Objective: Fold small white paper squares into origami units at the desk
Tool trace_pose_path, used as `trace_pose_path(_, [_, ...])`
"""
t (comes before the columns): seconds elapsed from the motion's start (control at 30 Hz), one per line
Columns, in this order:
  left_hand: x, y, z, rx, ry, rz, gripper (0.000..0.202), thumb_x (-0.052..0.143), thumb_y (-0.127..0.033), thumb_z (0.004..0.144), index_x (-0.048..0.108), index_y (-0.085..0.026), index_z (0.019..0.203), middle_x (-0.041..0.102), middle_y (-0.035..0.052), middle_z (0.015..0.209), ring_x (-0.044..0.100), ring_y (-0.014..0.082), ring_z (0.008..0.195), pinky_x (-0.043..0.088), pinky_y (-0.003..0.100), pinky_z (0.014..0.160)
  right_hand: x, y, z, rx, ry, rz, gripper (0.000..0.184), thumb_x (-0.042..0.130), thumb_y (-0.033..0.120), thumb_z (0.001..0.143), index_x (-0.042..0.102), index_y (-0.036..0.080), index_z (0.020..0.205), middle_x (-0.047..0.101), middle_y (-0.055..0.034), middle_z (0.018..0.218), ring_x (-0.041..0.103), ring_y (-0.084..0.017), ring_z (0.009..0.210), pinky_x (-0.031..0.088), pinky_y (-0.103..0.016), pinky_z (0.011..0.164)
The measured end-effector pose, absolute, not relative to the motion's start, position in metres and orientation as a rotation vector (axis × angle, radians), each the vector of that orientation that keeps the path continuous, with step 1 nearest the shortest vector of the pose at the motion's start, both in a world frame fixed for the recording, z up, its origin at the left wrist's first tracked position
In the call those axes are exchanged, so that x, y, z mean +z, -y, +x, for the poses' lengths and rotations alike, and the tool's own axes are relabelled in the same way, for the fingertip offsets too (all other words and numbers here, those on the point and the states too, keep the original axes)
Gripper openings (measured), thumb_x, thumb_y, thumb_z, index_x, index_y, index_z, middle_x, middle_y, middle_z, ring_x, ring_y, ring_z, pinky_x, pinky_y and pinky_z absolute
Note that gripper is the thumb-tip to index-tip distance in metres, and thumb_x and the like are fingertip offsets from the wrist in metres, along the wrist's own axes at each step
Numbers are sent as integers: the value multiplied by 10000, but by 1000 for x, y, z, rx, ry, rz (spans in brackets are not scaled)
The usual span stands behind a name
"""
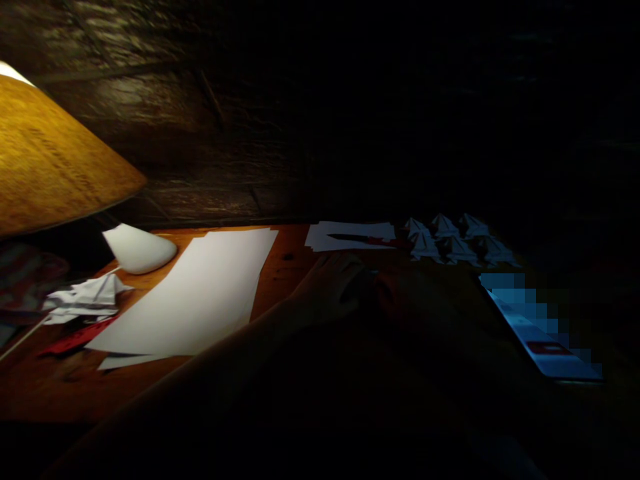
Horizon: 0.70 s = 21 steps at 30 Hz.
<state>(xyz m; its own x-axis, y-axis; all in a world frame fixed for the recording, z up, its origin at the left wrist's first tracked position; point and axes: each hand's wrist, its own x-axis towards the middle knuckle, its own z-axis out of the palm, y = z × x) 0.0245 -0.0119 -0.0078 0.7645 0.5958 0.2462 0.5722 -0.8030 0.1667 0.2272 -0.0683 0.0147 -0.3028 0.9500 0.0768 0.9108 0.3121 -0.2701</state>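
Near the knife (371, 240), left hand (336, 279) and right hand (396, 292) — fingers loose or gripping, I can't tell — could be nicked groping in this gloom.

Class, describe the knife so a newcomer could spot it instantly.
On the wooden table, beyond the left hand, lies the dimmer paper stack. Across it rests the knife, blade pointing left. Unlike the folded papers nearby, it is slim and red-handled.

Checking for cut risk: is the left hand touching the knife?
Apart. In the head view, a strip of white paper shows between the knife and the left hand.
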Motion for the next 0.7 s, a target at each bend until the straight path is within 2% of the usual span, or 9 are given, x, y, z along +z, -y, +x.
trace_pose_path(0.2, [-4, 14, 27, 396, -966, 2945, 541, 654, -341, 802, 532, -159, 1297, 557, 120, 1385, 498, 323, 1271, 404, 505, 1072, 13, 70, 225, 203, 2387, -1737, 219, 468, 154, 948, 684, 138, 982, 684, -94, 982, 602, -166, 794, 366, -286, 648])
trace_pose_path(0.4, [-3, 13, 27, 412, -988, 2970, 485, 677, -376, 784, 561, -188, 1215, 565, 103, 1373, 493, 328, 1284, 415, 492, 1044, 17, 71, 227, 212, 2470, -1693, 236, 490, 220, 968, 712, 164, 1023, 672, -91, 1059, 631, -173, 832, 402, -280, 672])
trace_pose_path(0.7, [-6, 7, 24, 458, -979, 2949, 508, 655, -435, 837, 526, -194, 1266, 582, 96, 1367, 525, 312, 1262, 413, 492, 1035, 23, 62, 238, 195, 2619, -1567, 255, 488, 165, 976, 737, 207, 1015, 708, -77, 1034, 636, -161, 830, 424, -262, 703])
